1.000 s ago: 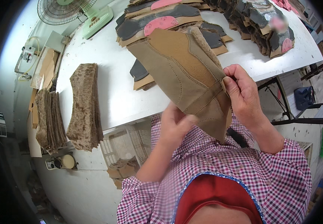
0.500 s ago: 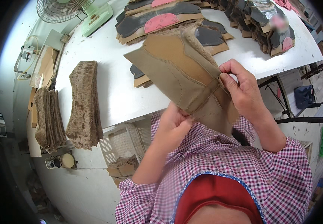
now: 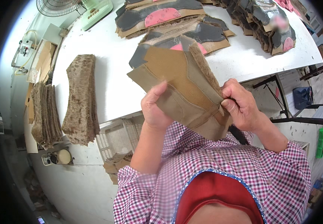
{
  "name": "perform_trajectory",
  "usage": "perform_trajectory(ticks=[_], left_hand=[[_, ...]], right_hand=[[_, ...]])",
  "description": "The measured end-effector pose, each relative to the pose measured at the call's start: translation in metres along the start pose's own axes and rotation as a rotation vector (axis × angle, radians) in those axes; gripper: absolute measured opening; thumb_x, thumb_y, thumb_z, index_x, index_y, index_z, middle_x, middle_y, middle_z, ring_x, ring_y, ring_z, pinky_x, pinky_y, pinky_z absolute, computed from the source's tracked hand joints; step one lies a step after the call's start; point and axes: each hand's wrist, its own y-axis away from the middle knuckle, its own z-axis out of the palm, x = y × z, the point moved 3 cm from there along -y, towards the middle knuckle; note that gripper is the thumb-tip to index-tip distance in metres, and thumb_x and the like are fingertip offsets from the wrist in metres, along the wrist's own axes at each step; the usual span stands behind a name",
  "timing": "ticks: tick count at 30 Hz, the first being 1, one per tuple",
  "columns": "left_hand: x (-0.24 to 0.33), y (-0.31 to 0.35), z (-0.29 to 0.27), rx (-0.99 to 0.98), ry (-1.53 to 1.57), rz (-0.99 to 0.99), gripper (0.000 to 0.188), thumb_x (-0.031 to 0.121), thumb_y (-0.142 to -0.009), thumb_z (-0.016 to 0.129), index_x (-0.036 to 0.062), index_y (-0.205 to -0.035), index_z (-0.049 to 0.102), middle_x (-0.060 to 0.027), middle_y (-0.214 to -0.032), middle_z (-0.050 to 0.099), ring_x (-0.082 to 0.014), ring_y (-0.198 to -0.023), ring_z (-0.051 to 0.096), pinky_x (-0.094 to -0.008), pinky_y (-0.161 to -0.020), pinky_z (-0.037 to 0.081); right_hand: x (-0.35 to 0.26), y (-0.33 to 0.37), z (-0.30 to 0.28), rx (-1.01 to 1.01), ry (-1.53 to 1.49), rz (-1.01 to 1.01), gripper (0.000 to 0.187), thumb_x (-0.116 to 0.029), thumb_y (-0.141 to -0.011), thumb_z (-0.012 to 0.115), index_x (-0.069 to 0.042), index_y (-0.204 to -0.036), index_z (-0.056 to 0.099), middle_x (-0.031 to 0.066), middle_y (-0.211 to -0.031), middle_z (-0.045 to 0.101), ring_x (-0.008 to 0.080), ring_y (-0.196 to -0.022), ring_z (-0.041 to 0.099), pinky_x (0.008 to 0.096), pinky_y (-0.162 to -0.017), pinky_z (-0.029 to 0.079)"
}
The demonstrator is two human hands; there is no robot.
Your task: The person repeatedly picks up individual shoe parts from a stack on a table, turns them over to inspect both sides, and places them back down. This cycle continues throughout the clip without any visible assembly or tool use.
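Held up over the table's near edge is a stitched boot upper (image 3: 176, 78), tan in the middle and olive-brown around it. A strip of brown fur lining shows along its right side. My right hand (image 3: 241, 104) pinches its right edge at a seam between thumb and fingers. At its left edge is my left hand (image 3: 154, 110), the thumb over the front and slightly blurred, the other fingers mostly hidden behind the piece. Just beyond lie flat lining pieces (image 3: 206, 31) with grey and pink patches, partly covered by the upper.
Two stacks of brown fur pieces, one upright (image 3: 80, 99) and one fanned (image 3: 46, 112), sit at the table's left. More layered pieces (image 3: 258, 28) lie at the far right. A green fan base (image 3: 96, 13) stands at the back left. A pale plastic crate (image 3: 118, 140) is below the table edge.
My left hand has moved from the upper's lower edge up and left to its left edge. The upper has come down slightly and turned, showing more fur lining. My right hand keeps its pinch.
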Motion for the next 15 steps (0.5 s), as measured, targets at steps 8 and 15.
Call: perform_trajectory(ticks=[8,15], left_hand=[[-0.015,0.011,0.027,-0.248,0.357,-0.214,0.056,0.015,-0.087,0.048,-0.0055,-0.137,0.034,-0.0215,-0.137,0.045,-0.0371,-0.123,0.048,-0.0497,-0.105,0.039],[-0.008,0.024,0.013,-0.247,0.173,-0.177,0.061,0.009,-0.081,0.05,-0.0056,-0.138,0.036,-0.0224,-0.136,0.047,-0.0378,-0.124,0.048,-0.0527,-0.107,0.037]], right_hand=[[0.009,-0.034,-0.016,0.113,-0.313,0.322,0.048,-0.039,-0.1,0.045,0.0,-0.125,0.053,0.0101,-0.114,0.061,0.0168,-0.106,0.056,0.0297,-0.091,0.045],[0.062,-0.046,0.011,-0.295,-1.292,0.423,0.053,-0.037,-0.091,0.061,-0.002,-0.13,0.05,0.0088,-0.117,0.062,0.0181,-0.11,0.057,0.0333,-0.096,0.046]])
